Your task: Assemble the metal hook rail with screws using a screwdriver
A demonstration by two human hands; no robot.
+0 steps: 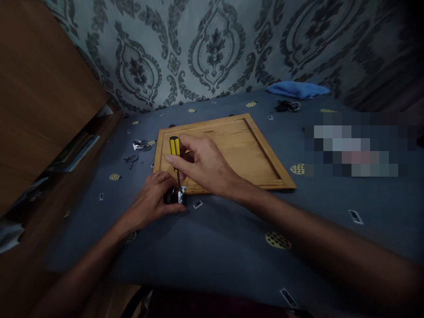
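A framed wooden panel (225, 148) like a cabinet door lies flat on a dark blue patterned cloth. My right hand (205, 163) is closed round the yellow and black handle of a screwdriver (175, 152), which stands nearly upright. Its shaft points down to a small metal hinge (181, 194) at the panel's near left corner; whether the tip sits in a screw is too small to tell. My left hand (154, 198) curls around the hinge from the left, with fingers above and thumb below.
Left of the panel lie a second metal fitting (141, 145) and a small dark item (131, 159). At the back right are a blue cloth (298, 89) and a black object (286, 106). Brown wooden furniture (49, 88) borders the left side; a patterned wall (212, 53) rises behind.
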